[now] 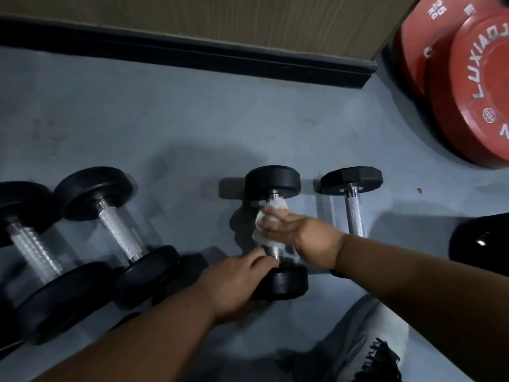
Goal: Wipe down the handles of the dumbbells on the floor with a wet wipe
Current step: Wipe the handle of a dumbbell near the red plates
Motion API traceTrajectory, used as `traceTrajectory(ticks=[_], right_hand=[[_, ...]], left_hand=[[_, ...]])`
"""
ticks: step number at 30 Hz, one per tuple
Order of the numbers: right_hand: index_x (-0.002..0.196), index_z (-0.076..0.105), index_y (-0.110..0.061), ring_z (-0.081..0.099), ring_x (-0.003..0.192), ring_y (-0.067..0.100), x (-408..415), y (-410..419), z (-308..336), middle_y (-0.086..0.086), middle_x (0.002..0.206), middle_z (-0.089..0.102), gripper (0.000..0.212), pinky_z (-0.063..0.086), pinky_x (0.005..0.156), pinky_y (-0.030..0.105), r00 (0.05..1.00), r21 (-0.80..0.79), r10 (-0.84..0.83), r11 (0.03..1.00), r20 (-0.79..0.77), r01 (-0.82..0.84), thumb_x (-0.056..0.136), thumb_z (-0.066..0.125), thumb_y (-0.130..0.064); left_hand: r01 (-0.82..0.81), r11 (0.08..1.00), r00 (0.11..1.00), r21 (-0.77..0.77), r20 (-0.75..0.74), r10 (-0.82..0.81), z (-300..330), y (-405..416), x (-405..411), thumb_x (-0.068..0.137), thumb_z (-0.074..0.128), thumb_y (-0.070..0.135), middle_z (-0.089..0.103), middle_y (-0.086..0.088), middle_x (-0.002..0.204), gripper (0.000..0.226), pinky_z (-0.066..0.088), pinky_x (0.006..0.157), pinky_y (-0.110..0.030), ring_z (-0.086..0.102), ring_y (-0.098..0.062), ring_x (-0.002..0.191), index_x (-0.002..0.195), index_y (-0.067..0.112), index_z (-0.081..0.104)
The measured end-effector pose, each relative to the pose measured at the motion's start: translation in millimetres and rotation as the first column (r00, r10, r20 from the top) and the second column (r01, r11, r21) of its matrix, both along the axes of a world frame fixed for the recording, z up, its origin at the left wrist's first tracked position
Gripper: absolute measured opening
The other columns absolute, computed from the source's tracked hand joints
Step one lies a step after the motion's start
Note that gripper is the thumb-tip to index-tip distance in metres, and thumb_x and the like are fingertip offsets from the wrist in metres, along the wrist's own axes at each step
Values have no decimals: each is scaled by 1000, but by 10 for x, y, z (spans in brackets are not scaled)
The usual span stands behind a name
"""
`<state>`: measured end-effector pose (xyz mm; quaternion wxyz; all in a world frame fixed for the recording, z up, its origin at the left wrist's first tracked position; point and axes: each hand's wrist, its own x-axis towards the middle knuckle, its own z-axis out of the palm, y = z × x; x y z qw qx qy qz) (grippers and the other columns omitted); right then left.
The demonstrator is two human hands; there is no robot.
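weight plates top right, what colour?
Red, with pale lettering. The weight plates lean at the upper right of the head view, the only view here.

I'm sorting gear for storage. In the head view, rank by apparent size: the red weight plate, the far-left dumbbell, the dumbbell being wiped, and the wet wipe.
1. Red weight plate
2. Far-left dumbbell, though it lies nearer the camera
3. Dumbbell being wiped
4. Wet wipe
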<state>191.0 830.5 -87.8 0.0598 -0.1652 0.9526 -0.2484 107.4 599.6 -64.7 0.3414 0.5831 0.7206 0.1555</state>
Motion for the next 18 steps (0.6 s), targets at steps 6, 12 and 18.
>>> traceTrajectory(ticks=[6, 12, 18], right_hand=[[142, 52, -15, 26, 148, 23, 80, -44, 0, 2, 153, 43, 61, 35, 114, 46, 985, -31, 167, 986, 33, -166, 86, 67, 3], [133, 60, -6, 30, 146, 30, -306, 7, -35, 7, 150, 47, 73, 43, 108, 50, 998, 10, -64, 998, 17, 64, 67, 58, 26], [135, 59, -8, 26, 148, 26, 65, -160, -4, 6, 151, 45, 49, 31, 117, 44, 991, -71, 136, 988, 1, -135, 88, 66, 1]], left_hand=[[14, 1000, 1000, 2, 19, -14, 2, -82, -49, 78, 49, 44, 39, 3, 138, 70, 53, 82, -35, 62, -26, 103, 145, 39, 31], [24, 999, 998, -31, -59, -26, 6, -117, -91, 77, 64, 36, 39, 5, 119, 67, 52, 70, -40, 59, -23, 94, 137, 35, 36], [38, 998, 991, 56, -134, -30, 71, -131, -115, 72, 62, 54, 49, 10, 112, 57, 46, 75, -26, 47, -13, 103, 123, 30, 54]])
